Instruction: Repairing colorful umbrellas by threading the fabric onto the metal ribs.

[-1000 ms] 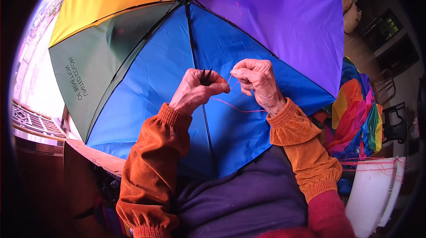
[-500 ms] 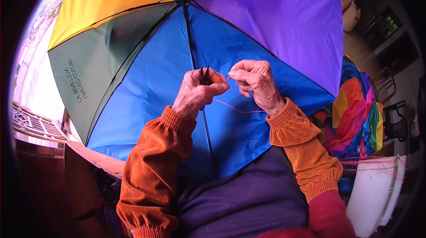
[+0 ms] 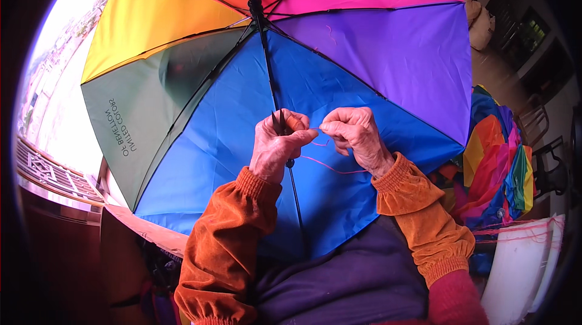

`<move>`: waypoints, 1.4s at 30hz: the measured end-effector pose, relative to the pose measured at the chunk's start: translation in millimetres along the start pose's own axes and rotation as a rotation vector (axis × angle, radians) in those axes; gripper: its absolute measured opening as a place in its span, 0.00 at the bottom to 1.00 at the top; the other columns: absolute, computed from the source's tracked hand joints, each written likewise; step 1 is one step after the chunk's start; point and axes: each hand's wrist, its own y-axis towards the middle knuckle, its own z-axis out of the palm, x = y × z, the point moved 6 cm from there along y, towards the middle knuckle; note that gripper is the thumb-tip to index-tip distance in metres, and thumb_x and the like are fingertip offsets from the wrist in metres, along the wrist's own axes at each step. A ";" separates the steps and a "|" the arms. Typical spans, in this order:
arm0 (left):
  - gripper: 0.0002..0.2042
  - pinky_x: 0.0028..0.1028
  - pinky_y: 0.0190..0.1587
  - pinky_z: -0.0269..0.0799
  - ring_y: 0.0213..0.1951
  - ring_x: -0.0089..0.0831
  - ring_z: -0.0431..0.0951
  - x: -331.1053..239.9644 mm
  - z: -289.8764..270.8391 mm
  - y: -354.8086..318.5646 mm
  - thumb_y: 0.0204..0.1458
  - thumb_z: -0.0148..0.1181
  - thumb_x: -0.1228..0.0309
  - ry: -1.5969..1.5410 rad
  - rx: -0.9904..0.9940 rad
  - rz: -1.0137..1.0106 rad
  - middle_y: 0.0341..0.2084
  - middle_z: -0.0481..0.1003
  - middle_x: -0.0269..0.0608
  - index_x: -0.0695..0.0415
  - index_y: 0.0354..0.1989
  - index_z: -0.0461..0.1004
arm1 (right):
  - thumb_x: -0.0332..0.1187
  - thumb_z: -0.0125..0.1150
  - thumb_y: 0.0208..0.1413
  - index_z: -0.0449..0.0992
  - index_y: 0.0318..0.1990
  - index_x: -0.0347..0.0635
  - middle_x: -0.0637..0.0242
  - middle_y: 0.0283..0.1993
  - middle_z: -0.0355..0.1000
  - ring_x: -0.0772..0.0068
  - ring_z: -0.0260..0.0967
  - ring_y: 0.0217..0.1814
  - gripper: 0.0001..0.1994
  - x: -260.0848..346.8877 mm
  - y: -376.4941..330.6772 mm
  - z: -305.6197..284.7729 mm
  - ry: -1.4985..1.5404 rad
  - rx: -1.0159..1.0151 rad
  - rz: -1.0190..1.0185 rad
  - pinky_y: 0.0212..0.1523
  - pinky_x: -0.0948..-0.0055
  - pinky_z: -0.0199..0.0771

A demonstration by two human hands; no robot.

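An open umbrella [image 3: 200, 161] with panels of many colours spreads in front of me, its inner side and dark ribs facing me. Over its blue panel, my left hand [image 3: 274, 150] is closed around small thread snips [image 3: 278, 123], whose dark pointed blades stick up past the fingers. An orange-brown piece shows beside the blades; I cannot tell what it is. Close to its thumb, my right hand [image 3: 356, 136] pinches a thin pink thread [image 3: 339, 171]. The thread loops between both hands and hangs in a curve below them. Any needle is too small to see.
Bunched multicoloured cloth [image 3: 497, 167] lies at the right, by a white curved panel [image 3: 520, 264] with pink threads strung over it. Dark chairs [image 3: 548, 167] stand behind. At the left are a railing [image 3: 57, 170] and a bright opening. A loose thread [image 3: 331, 35] clings to the purple panel.
Umbrella, hands and surroundings all sit lower and slightly farther right in the picture. Both hands keep their grips. A small loop of thread now shows below the fingertips.
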 end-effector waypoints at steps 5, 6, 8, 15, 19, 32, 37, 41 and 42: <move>0.10 0.17 0.17 0.53 0.15 0.16 0.60 0.8 0.3 0.5 0.37 0.60 0.84 -0.061 -0.021 0.029 0.24 0.66 0.36 0.59 0.17 0.64 | 0.29 0.57 0.47 0.72 0.24 0.34 0.76 0.14 0.57 0.88 0.49 0.12 0.06 -0.6 0.2 -0.6 -0.007 0.015 0.000 0.12 0.83 0.51; 0.11 0.17 0.17 0.53 0.15 0.16 0.60 0.7 0.5 0.4 0.37 0.60 0.84 -0.071 -0.027 0.032 0.24 0.66 0.36 0.59 0.17 0.63 | 0.29 0.57 0.47 0.72 0.24 0.34 0.76 0.14 0.57 0.87 0.49 0.12 0.06 -0.8 0.2 -0.5 -0.005 0.018 0.003 0.13 0.83 0.51; 0.11 0.17 0.17 0.53 0.15 0.16 0.60 0.5 0.4 -0.2 0.37 0.60 0.85 -0.058 -0.039 0.037 0.24 0.66 0.36 0.58 0.17 0.63 | 0.29 0.57 0.47 0.72 0.24 0.34 0.76 0.14 0.58 0.87 0.49 0.12 0.06 0.1 -0.9 0.8 -0.013 0.021 -0.002 0.13 0.83 0.51; 0.12 0.17 0.16 0.51 0.15 0.16 0.60 2.8 -2.1 1.1 0.36 0.60 0.85 -0.068 -0.067 0.048 0.23 0.66 0.36 0.57 0.17 0.62 | 0.28 0.56 0.47 0.72 0.24 0.34 0.76 0.14 0.58 0.87 0.50 0.12 0.06 0.4 -0.9 1.8 -0.057 0.036 0.003 0.13 0.83 0.52; 0.13 0.17 0.15 0.51 0.14 0.16 0.59 3.8 -3.5 1.2 0.37 0.60 0.86 -0.091 -0.085 0.054 0.22 0.66 0.37 0.57 0.17 0.62 | 0.28 0.56 0.47 0.72 0.24 0.33 0.75 0.14 0.58 0.87 0.50 0.12 0.06 -1.4 -0.5 3.5 -0.066 0.051 0.019 0.13 0.83 0.52; 0.08 0.18 0.13 0.50 0.12 0.15 0.58 0.6 -50.6 3.3 0.41 0.60 0.81 -0.116 -0.291 -0.013 0.19 0.67 0.33 0.57 0.20 0.66 | 0.26 0.54 0.46 0.71 0.22 0.34 0.78 0.12 0.53 0.89 0.41 0.10 0.05 -4.9 8.8 -26.7 0.252 -0.064 0.022 0.11 0.83 0.42; 0.04 0.18 0.14 0.51 0.13 0.13 0.56 7.4 -10.1 11.5 0.43 0.61 0.77 0.234 -0.061 0.341 0.15 0.65 0.27 0.60 0.25 0.70 | 0.25 0.54 0.46 0.71 0.22 0.34 0.78 0.12 0.51 0.89 0.41 0.10 0.05 -7.1 5.5 -12.2 0.197 0.020 0.094 0.11 0.83 0.42; 0.03 0.18 0.14 0.50 0.13 0.13 0.57 15.5 8.9 11.5 0.45 0.60 0.76 0.364 0.125 0.202 0.13 0.64 0.26 0.60 0.25 0.72 | 0.25 0.54 0.46 0.71 0.23 0.35 0.79 0.12 0.51 0.89 0.41 0.10 0.04 -6.5 5.2 -8.3 0.167 0.013 0.101 0.11 0.83 0.42; 0.03 0.18 0.14 0.50 0.13 0.13 0.57 12.3 8.2 10.3 0.45 0.60 0.76 0.361 0.126 0.197 0.13 0.64 0.26 0.60 0.25 0.72 | 0.25 0.54 0.46 0.71 0.23 0.35 0.79 0.12 0.51 0.89 0.41 0.10 0.04 -6.5 5.4 -9.4 0.158 0.004 0.097 0.11 0.83 0.43</move>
